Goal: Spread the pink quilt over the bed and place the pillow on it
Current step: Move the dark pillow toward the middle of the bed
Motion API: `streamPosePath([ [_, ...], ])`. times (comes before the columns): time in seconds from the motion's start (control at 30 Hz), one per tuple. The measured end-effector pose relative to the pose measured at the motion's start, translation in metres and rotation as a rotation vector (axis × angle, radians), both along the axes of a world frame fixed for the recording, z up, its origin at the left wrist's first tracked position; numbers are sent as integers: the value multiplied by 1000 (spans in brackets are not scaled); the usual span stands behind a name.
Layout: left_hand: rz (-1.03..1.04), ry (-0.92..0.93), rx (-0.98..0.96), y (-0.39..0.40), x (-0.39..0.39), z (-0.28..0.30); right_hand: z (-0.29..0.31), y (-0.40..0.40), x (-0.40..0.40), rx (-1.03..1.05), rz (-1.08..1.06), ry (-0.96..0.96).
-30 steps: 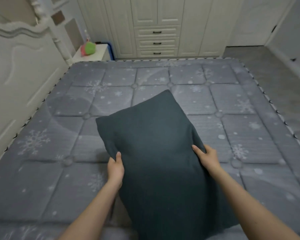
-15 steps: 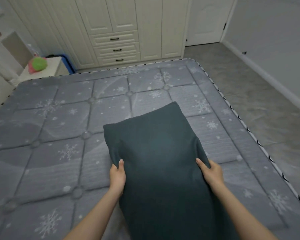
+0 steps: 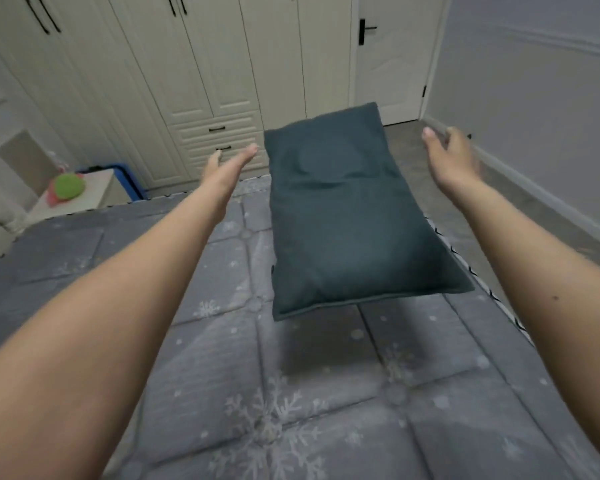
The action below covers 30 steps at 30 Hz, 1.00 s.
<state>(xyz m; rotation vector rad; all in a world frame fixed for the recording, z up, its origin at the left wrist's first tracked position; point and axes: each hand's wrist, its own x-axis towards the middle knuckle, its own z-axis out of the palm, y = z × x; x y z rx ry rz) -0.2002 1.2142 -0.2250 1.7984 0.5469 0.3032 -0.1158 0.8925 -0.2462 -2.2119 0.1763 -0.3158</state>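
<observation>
A dark teal pillow (image 3: pixel 347 216) hangs in the air above the far right part of the bed, with its shadow on the mattress below. Neither hand touches it. My left hand (image 3: pixel 227 166) is stretched out flat to the pillow's left, fingers apart. On the pillow's right, my right hand (image 3: pixel 452 157) is raised and blurred, fingers loosely spread. The bed is a bare grey mattress (image 3: pixel 222 393) with a snowflake print. No pink quilt is in view.
Cream wardrobes with drawers (image 3: pixel 219 133) stand past the foot of the bed, beside a white door (image 3: pixel 392 57). A bedside table (image 3: pixel 80 195) at the left carries a green and pink object (image 3: pixel 66 188). Grey floor (image 3: pixel 541 244) runs along the bed's right side.
Both hands have let go of the pillow and swung up and apart. The pillow has flown forward and to the right, off the mattress surface. The view has turned right.
</observation>
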Motion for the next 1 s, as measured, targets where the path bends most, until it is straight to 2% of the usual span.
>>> streamPosePath([
  [0.1, -23, 11, -1, 4, -17, -37, -40, 3, -14, -102, 64, 78],
  [0.27, 1, 42, -5, 0, -53, -76, -87, 11, -49, -135, 189, 203],
  [0.43, 13, -24, 4, 9, -88, -74, -79, 45, -81, -106, 319, 211],
  [0.63, 99, -109, 19, 51, -154, -50, -38, 106, -141, -35, 463, 180],
  [0.8, 226, -185, -2, 100, -294, -49, -3, 188, -253, 62, 685, 151],
  [1.0, 604, -367, 70, 178, -509, -34, 19, 309, -410, 86, 998, 146],
])
